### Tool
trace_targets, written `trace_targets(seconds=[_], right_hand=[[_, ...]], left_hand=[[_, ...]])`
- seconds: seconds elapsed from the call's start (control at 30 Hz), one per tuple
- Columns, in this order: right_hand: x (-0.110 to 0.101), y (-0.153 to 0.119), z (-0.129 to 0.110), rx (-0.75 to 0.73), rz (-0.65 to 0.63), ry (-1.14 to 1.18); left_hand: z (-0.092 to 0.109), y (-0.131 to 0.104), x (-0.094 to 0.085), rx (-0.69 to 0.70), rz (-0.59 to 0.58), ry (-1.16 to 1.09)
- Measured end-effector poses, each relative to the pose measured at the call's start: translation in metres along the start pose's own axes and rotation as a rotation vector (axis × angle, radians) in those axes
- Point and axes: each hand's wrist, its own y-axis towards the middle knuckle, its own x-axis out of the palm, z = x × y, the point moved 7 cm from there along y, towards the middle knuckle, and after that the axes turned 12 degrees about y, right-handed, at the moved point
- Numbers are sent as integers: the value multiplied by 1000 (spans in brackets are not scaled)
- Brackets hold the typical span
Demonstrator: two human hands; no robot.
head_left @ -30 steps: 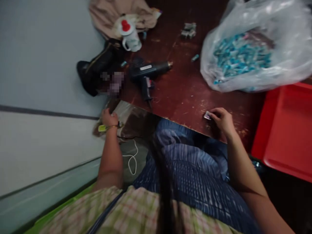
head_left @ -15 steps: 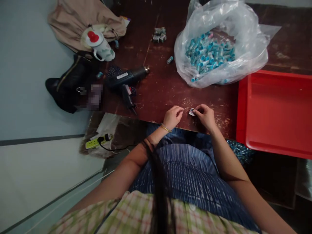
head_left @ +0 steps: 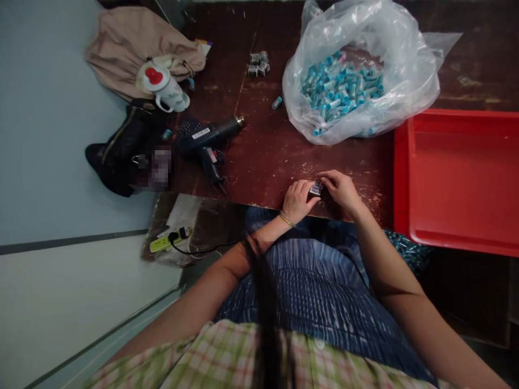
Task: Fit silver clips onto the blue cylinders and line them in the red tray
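A small silvery-and-dark labelled piece (head_left: 316, 188) is between my two hands, near the front edge of the dark red table (head_left: 259, 167). My left hand (head_left: 298, 200) grips its left side, with thumb and fingers around it. On the other side, my right hand (head_left: 339, 188) has its thumb and forefinger at the piece's upper right corner. What the small print on it shows is too small to read. Farther back, a clear plastic bag (head_left: 298, 111) holds several blue-capped clear tubes (head_left: 344, 89).
At the right stands a red tray (head_left: 462, 183). A black heat gun (head_left: 213, 135) lies left of my hands, beside a lidded mug (head_left: 174, 94) and a black bag (head_left: 121, 154). Small wrapped blocks (head_left: 258, 64) and a single tube (head_left: 277, 102) lie farther back.
My left hand has moved right and taken hold of the small piece's left side. The piece has shifted slightly left and turned. The view has shifted a little.
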Motion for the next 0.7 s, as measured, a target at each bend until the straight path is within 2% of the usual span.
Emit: trace_targets(seconds=[0.1, 0.17, 0.27, 0.43, 0.6, 0.7], right_hand=[[6, 8, -13, -113, -177, -118], [8, 9, -13, -129, -247, -180], [5, 4, -6, -82, -229, -230], [-5, -8, -2, -15, -96, -230], [2, -6, -11, -110, -194, -260], [2, -6, -4, -42, -170, -340]], left_hand=[[-1, 3, 7, -32, -8, 30], [-3, 8, 9, -17, -24, 57], [-7, 12, 8, 23, -42, 84], [-10, 5, -1, 25, -27, 44], [-3, -3, 0, 7, -22, 78], [-5, 4, 4, 17, -19, 145]])
